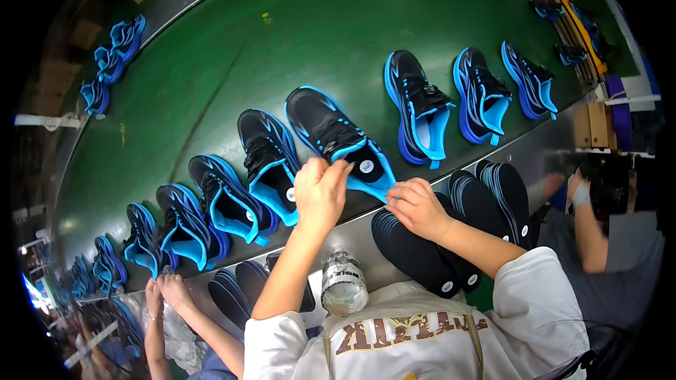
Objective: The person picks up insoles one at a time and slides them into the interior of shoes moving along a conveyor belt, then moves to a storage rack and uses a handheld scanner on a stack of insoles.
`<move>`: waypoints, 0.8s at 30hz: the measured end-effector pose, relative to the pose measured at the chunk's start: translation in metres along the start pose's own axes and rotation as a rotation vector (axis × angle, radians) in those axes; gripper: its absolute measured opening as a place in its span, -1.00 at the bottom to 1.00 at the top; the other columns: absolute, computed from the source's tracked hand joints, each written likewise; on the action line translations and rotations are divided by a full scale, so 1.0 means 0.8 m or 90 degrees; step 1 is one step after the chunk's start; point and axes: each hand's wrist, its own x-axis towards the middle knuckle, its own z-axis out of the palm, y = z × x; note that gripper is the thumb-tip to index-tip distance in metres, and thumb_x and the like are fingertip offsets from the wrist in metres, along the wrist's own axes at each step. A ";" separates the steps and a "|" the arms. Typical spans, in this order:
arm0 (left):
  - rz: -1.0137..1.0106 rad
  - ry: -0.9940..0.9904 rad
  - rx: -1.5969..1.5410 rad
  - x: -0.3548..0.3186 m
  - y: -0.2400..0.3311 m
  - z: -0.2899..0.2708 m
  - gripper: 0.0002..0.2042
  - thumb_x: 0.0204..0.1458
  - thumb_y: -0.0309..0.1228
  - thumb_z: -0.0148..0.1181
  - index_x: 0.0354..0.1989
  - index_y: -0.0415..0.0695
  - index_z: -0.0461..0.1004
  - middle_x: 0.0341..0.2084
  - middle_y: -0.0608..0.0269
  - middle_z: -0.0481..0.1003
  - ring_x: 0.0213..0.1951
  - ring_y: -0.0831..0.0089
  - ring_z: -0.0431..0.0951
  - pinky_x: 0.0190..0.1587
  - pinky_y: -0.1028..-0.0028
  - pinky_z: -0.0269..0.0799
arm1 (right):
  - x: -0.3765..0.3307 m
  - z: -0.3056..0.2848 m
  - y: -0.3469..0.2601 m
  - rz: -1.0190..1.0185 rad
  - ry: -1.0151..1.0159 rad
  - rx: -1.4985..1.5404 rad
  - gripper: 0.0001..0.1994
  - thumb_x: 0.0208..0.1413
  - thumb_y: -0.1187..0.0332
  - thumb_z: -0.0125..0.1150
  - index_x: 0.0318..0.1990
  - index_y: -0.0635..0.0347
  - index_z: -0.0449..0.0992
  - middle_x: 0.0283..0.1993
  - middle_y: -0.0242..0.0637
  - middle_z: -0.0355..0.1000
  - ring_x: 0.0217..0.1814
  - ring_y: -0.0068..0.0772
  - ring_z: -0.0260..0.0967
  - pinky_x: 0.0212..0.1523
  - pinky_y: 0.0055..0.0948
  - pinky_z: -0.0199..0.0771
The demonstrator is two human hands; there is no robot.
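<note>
A black sneaker (315,113) with bright blue lining lies in front of me, its toe pointing away to the left and its heel toward me. Inside it shows a black insole (377,175) with a round white sticker. My left hand (321,193) is closed, pinching at the left side of the shoe's opening. With bent fingers, my right hand (417,207) grips the blue heel edge. Left of this shoe, and closest to my left hand, sits another sneaker (266,142), also with a stickered insole inside.
Sneakers line the green belt (338,21) on both sides. Stacked black insoles (405,246) lie along the metal edge (362,229), near a wrapped cylindrical container (343,285). At left, a co-worker's hands (167,287) touch a shoe; another person's arm (590,229) shows at right.
</note>
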 end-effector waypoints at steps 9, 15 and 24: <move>0.009 -0.014 0.022 0.054 -0.024 0.043 -0.88 -0.16 -0.48 0.14 -0.42 -0.22 0.44 -0.57 0.07 0.28 -0.52 0.12 0.35 -0.47 0.28 0.27 | 0.136 0.043 0.018 0.041 -0.372 -0.159 -0.26 -0.29 0.22 0.20 0.09 0.47 0.13 0.18 0.13 0.01 0.29 -0.01 -0.14 0.28 -0.25 -0.20; 0.076 0.018 0.103 0.039 -0.056 0.065 -0.85 -0.20 -0.52 0.06 -0.38 -0.17 0.40 -0.52 0.15 0.27 -0.43 0.21 0.35 -0.39 0.31 0.28 | 0.166 0.077 0.038 0.102 -0.543 -0.140 -0.19 -0.18 -0.01 0.03 0.15 0.44 0.04 0.21 0.08 0.01 0.32 -0.16 -0.16 0.31 -0.29 -0.36; 0.042 -0.014 0.088 0.033 -0.057 0.062 -0.87 -0.14 -0.53 0.08 -0.36 -0.19 0.39 -0.48 0.14 0.27 -0.43 0.18 0.35 -0.37 0.31 0.29 | 0.087 0.000 0.008 0.008 -0.303 -0.077 -0.55 -0.09 0.21 0.08 -0.08 0.36 0.31 -0.17 -0.08 0.33 -0.04 -0.19 0.25 0.19 -0.26 -0.09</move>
